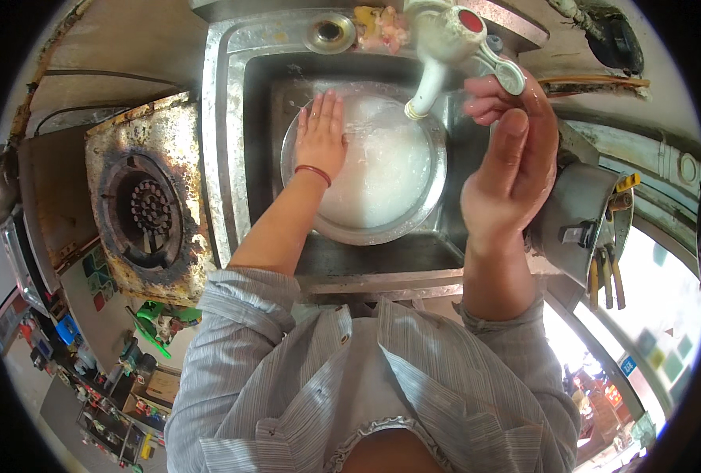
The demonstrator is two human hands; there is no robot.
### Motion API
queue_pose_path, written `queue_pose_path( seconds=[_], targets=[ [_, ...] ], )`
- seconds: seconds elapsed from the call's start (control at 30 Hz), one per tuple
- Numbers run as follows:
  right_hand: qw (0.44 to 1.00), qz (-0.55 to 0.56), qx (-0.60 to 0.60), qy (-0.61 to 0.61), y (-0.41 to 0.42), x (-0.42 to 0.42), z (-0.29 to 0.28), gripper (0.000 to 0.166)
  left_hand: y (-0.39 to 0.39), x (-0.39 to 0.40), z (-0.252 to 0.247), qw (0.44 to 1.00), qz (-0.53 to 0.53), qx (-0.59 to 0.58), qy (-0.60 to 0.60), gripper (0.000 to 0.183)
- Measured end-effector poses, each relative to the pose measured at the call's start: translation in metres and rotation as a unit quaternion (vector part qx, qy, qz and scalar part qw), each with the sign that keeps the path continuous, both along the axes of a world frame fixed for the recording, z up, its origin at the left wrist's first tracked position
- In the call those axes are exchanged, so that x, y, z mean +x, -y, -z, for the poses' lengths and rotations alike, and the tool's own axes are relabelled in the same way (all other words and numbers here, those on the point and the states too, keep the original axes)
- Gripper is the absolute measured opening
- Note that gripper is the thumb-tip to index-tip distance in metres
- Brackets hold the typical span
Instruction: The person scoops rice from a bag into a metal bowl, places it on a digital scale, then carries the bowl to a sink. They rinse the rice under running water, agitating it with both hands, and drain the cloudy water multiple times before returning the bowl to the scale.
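Observation:
A round metal basin (436,189) holding cloudy, whitish water stands in the stainless steel sink (350,278). My left hand (322,133), with a thin reddish band at the wrist, lies flat over the basin's left side, fingers extended and together; whether it touches the water is unclear. My right hand (513,154), wet, is raised at the sink's right side, its fingers curled beside and beneath the lever of the white faucet (445,44). Whether those fingers touch the lever cannot be told. The faucet's spout ends over the basin's upper right edge. No clear stream shows beneath it.
A rusty gas burner stove (149,207) stands left of the sink. On the sink's back ledge are a round metal drain fitting (329,31) and pinkish, yellowish scraps (381,28). Several knives (607,275) stand in a metal holder (575,222) at the right.

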State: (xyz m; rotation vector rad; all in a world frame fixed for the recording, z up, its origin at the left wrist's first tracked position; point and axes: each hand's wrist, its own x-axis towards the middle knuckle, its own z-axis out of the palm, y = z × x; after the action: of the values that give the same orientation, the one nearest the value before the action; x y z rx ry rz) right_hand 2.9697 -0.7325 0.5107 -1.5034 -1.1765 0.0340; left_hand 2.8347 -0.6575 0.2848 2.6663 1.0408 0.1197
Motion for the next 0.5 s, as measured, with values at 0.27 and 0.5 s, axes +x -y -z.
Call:
queue_pose_path(
  seconds=[0.27,0.5],
  targets=[
    [0.993,-0.048,-0.076,0.080,-0.005,-0.035,0.007,0.041,0.028,-0.021,0.022,0.989,0.079,-0.100,-0.082,0.049],
    [0.978,0.076,-0.192,0.003,0.041,0.010,0.100,0.025,0.061,-0.062,0.012,0.988,0.023,-0.137,-0.063,0.044]
  ],
)
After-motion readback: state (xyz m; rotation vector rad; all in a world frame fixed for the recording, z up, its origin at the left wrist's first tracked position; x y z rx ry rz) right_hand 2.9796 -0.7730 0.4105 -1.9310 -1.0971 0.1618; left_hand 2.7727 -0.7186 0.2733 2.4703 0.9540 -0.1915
